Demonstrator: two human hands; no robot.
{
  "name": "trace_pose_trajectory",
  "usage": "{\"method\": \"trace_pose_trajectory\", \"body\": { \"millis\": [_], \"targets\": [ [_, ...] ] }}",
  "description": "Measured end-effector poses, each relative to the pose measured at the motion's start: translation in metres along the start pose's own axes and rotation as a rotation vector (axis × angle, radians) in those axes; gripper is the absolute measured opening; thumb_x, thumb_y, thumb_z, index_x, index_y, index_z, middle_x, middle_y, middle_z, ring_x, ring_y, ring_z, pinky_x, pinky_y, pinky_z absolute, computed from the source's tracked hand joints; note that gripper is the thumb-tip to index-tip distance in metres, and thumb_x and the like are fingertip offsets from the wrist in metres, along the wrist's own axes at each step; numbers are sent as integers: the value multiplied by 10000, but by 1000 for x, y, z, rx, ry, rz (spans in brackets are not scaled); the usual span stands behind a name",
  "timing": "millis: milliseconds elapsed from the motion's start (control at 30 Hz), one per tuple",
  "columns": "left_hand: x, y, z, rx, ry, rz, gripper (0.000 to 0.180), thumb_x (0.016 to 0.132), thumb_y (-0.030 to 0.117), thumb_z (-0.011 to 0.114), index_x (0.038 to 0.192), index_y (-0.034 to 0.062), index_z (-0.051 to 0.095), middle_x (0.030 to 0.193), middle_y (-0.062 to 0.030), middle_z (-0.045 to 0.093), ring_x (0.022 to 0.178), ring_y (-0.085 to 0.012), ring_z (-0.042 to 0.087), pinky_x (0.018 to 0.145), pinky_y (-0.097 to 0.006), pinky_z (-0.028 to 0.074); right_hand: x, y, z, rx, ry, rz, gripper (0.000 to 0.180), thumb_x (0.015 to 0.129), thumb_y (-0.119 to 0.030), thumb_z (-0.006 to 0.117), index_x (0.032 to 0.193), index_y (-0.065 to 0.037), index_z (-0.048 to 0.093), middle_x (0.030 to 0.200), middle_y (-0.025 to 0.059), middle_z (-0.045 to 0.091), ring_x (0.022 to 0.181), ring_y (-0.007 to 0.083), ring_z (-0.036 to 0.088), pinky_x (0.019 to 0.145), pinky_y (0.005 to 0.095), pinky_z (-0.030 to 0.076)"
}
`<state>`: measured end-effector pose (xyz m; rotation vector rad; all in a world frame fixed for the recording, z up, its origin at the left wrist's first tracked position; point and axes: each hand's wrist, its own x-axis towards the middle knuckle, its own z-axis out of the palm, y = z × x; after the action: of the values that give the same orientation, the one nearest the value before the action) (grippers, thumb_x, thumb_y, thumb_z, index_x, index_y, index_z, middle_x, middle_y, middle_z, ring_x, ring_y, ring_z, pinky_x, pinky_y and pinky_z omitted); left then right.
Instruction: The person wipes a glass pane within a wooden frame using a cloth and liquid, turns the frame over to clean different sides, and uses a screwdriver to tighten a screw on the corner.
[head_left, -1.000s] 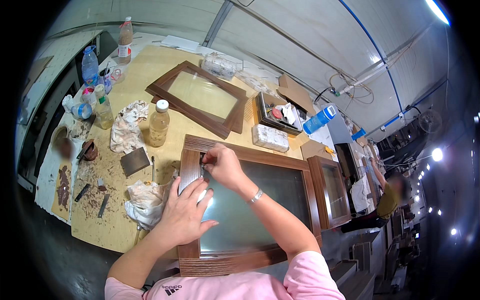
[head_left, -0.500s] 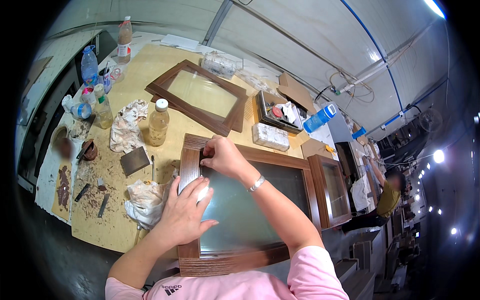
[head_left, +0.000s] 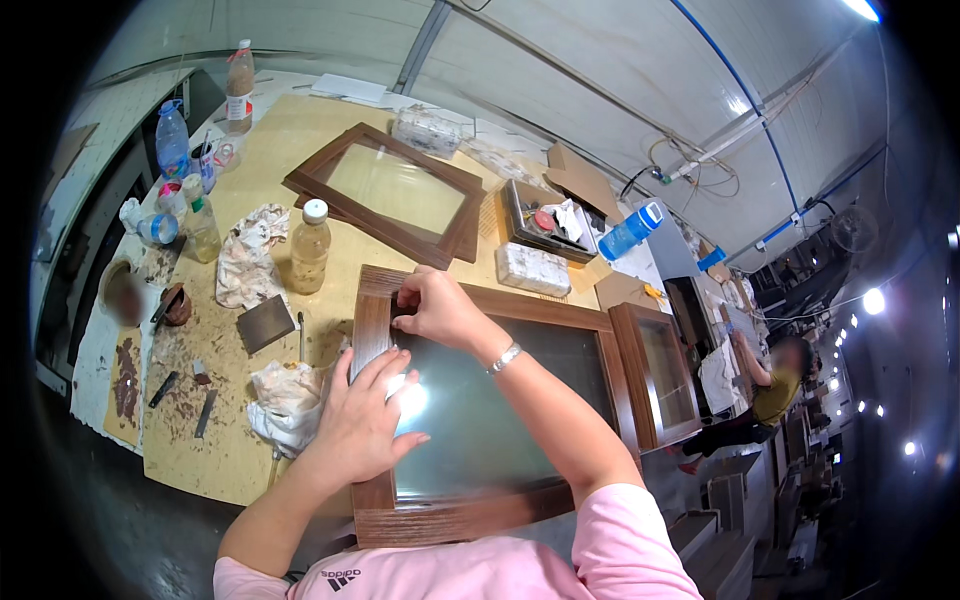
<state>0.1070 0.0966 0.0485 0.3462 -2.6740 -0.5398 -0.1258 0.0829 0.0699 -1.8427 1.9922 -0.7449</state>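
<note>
A brown wood-framed glass panel [head_left: 375, 318] lies in front of me, its glass reflecting a bright light. My left hand [head_left: 362, 420] rests flat on the frame's left rail, fingers stretched out and apart, with the fingertips reaching toward the glass. Closer to the far left inner corner, my right hand [head_left: 437, 312] is closed in a pinch where wood meets glass. Whatever sits between those fingertips is hidden or too small to name. A crumpled stained cloth [head_left: 285, 405] lies just left of my left hand.
Beyond stand a capped bottle [head_left: 311, 250], stacked glazed frames [head_left: 375, 140] and a white wrapped block [head_left: 532, 270]. Dark scraps, a dark square block [head_left: 266, 323] and a stained rag [head_left: 248, 255] lie left. Another frame [head_left: 632, 380] stands right; a person [head_left: 775, 395] works farther off.
The view has shifted slightly, moving the scene a little left. Both hands keep nearly the same places on the frame, the right still pinching at its inner edge.
</note>
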Motion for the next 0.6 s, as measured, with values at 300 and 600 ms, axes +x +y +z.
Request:
{"method": "trace_pose_trajectory", "body": {
  "millis": [300,600],
  "targets": [
    [0,0,1,-15,2,-8,722,795,419,742,1359,17,535,1475,-165,448,1414,-304,365,1177,-589,189,-1,3,3,-100,76,19,167,715,-66,789,782,43,683,858,170,642,842,315,659,748,394,537],
    [1,-1,3,-83,38,-16,616,781,344,743,1290,32,594,1430,-148,505,1382,-321,411,1170,-574,213,-44,29,-28,-173,441,200,161,760,-5,718,915,-44,731,911,141,656,864,305,647,744,395,531]
  ]
}}
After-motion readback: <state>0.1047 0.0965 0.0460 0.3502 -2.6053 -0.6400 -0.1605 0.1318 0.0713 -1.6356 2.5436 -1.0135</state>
